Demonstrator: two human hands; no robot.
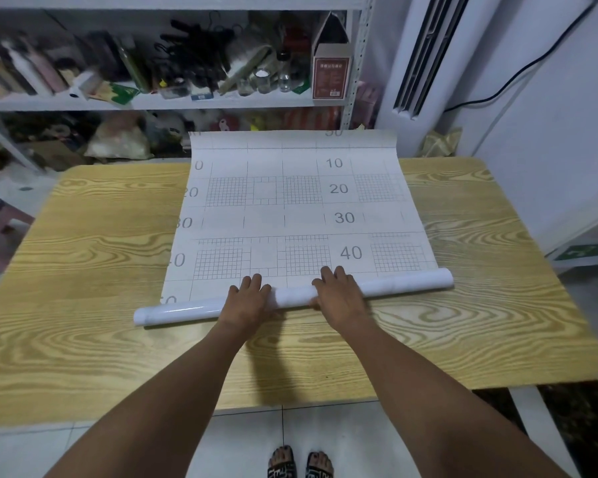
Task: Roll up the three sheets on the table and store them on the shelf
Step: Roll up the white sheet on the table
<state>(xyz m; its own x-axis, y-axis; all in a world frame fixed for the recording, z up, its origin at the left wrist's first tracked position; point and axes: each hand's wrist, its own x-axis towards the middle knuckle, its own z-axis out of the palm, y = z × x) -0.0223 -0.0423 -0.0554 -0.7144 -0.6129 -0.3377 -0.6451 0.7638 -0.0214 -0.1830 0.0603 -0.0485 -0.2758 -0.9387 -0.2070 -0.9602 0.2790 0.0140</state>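
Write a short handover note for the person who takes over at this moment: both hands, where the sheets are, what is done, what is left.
Left hand: lies on the roll, fingers stretched over it.
Right hand: the same, a little further right on the roll.
Sheet: on the table, near end rolled up to about the 40 mark; the rest lies flat, and its far end reaches past the table's far edge.
Done: the first turns of this sheet.
Left: roll it to the end and put it on the shelf. No other sheets show on the table; the shelf is too blurred to tell whether they are stored there.
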